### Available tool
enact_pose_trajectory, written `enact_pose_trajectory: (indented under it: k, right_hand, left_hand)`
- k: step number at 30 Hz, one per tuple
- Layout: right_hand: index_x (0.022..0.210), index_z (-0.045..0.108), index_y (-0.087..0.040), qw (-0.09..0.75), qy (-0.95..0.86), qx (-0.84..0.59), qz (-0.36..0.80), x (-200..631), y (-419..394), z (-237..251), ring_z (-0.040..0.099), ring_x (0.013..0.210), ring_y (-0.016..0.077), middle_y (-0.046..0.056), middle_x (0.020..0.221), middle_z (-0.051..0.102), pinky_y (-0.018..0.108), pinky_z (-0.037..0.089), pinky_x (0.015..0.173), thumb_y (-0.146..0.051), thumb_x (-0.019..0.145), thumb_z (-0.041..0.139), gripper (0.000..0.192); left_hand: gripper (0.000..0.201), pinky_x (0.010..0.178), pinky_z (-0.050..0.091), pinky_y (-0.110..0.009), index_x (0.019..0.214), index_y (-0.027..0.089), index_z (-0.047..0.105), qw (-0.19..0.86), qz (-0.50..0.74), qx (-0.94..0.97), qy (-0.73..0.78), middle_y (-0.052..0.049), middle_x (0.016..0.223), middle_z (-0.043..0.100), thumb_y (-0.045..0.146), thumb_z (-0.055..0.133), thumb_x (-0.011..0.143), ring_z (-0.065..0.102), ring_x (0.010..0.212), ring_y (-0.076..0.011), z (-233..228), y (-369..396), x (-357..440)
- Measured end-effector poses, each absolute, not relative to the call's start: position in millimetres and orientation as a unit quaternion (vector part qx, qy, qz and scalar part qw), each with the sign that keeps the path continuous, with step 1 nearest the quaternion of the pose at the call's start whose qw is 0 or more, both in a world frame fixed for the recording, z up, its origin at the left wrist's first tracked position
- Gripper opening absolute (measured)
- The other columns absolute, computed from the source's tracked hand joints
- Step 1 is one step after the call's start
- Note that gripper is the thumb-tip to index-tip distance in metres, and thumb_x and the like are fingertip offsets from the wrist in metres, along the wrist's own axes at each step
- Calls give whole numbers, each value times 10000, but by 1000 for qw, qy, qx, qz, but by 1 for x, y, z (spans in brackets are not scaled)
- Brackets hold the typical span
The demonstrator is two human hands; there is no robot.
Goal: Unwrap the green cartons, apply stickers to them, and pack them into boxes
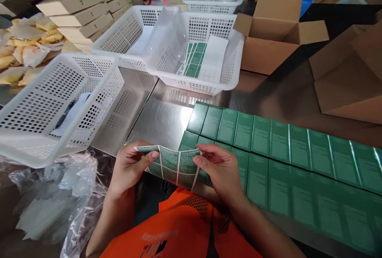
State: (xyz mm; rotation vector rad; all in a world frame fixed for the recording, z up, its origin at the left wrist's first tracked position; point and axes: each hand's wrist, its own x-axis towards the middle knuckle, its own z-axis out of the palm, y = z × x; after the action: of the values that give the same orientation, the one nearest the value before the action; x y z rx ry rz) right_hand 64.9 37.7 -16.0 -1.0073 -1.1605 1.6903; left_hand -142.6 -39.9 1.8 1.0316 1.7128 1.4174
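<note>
Steel table, green boxes in two rows, label sheet in both your hands.
Boxes sit tight w/ edges touching, right of white baskets. Left hand & right hand each pinch an end of the green label sheet, held bowed just above the table's near edge. Risk, imo: bend it more & a label lifts, creases or sticks to your fingers.
</note>
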Motion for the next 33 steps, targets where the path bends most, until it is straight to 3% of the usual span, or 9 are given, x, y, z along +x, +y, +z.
enact_pose_trajectory:
  k: [6,14,18,21,24,26,29,33]
  right_hand:
    - [740,738,-248,402,-570,-371,613,67,38,-11,644,697,179,21,745,713,328,550,680,-317,767,786,88]
    - [665,570,-227,327,-714,-354,507,74,41,-11,542,631,145,-10,668,556,274,429,594,-347,950,583,310]
    - [656,612,-224,324,-716,-363,501,74,42,-14,600,683,157,9,726,628,282,468,629,-364,936,637,314]
    - [863,729,-253,363,-685,-383,502,72,41,-19,669,811,183,21,885,716,306,529,743,-339,896,707,95]
    - [1237,659,-290,370,-643,-409,531,71,38,-23,682,796,172,-7,871,722,301,554,759,-335,859,755,392]
    - [1198,670,-281,355,-651,-412,529,71,36,-23,683,752,158,-18,819,714,276,561,725,-327,865,749,345]
    - [959,708,-246,369,-720,-381,447,70,38,-22,692,751,146,-2,838,728,252,567,703,-253,917,683,49]
    - [946,717,-234,438,-825,-300,194,70,42,-23,699,892,188,55,939,736,307,584,779,-127,925,627,141]
  left_hand:
    - [139,539,488,-252,692,208,764,335,536,381,675,-25,662,727,329,831,704,630,587,-170,4,-37,-142]
    - [98,558,487,-239,715,219,776,319,530,391,681,-16,677,732,302,827,715,635,612,-160,7,-41,-144]
    - [73,565,486,-231,751,228,777,329,535,380,679,-7,702,732,282,822,736,640,631,-152,4,-45,-144]
    - [100,564,494,-247,754,213,768,349,536,369,674,-13,699,725,299,818,743,635,620,-158,0,-48,-144]
    - [136,564,502,-255,753,195,752,373,546,348,665,-18,698,715,314,817,741,631,610,-159,-2,-49,-143]
    - [156,565,496,-233,828,198,744,372,566,326,659,-5,712,697,297,823,737,619,619,-141,-2,-49,-141]
    - [221,550,470,-205,926,214,700,357,600,296,652,26,710,642,310,807,757,573,599,-111,-1,-49,-140]
    - [204,513,433,-216,824,195,659,347,580,288,679,22,648,589,362,766,777,530,557,-116,-1,-47,-143]
